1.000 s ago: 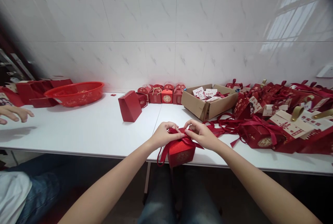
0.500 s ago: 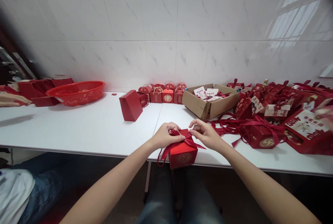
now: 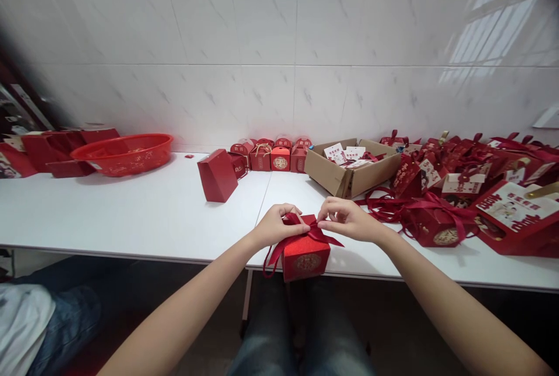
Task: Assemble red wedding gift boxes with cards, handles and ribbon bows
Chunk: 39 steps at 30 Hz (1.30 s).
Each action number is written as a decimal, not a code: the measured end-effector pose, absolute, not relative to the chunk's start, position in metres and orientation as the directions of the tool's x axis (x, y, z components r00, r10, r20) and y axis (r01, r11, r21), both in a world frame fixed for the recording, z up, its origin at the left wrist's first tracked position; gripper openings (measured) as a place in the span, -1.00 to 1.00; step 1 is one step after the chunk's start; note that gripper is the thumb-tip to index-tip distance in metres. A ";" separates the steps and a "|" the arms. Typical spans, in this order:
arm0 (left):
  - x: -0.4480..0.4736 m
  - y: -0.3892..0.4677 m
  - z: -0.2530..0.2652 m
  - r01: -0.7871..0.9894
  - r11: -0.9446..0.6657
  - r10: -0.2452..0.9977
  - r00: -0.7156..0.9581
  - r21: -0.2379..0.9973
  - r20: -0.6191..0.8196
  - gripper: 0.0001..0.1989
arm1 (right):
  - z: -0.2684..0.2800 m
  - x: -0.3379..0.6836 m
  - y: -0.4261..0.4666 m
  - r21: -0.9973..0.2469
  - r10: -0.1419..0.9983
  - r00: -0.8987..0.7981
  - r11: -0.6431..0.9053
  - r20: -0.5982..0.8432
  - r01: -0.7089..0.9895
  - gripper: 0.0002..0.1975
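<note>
A red gift box (image 3: pixel 306 262) with a round gold emblem stands at the table's front edge, right in front of me. Across its top lies a dark red ribbon (image 3: pixel 321 236) tied in a bow, one tail hanging down the left side. My left hand (image 3: pixel 282 224) pinches the bow's left loop between thumb and fingers. On the other side my right hand (image 3: pixel 343 219) has thumb and fingertips closed on the ribbon by the knot. The fingers partly cover the knot. A similar box with a bow (image 3: pixel 439 224) sits to the right.
A cardboard box (image 3: pixel 334 177) of white-and-red cards stands behind my hands. Loose ribbons (image 3: pixel 384 204) and many red gift boxes (image 3: pixel 465 158) fill the right. A plain red box (image 3: pixel 218 177) and a red basin (image 3: pixel 126 158) are leftward. A seated person's leg (image 3: pixel 65 323) shows lower left.
My right fingers have come down from a raised position and closed by the knot. My left hand keeps its pinch. The other person's hand at the far left has gone out of view.
</note>
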<state>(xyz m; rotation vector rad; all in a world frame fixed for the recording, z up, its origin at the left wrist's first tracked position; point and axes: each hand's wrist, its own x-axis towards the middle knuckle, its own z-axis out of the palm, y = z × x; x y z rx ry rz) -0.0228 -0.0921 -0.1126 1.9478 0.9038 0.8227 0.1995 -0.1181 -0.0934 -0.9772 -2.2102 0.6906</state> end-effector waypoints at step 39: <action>-0.021 -0.094 -0.118 0.257 -0.445 0.827 0.486 0.858 0.283 -0.77 | -0.129 0.168 -0.086 -0.988 0.907 -0.392 0.140 0.157 -0.073 -0.55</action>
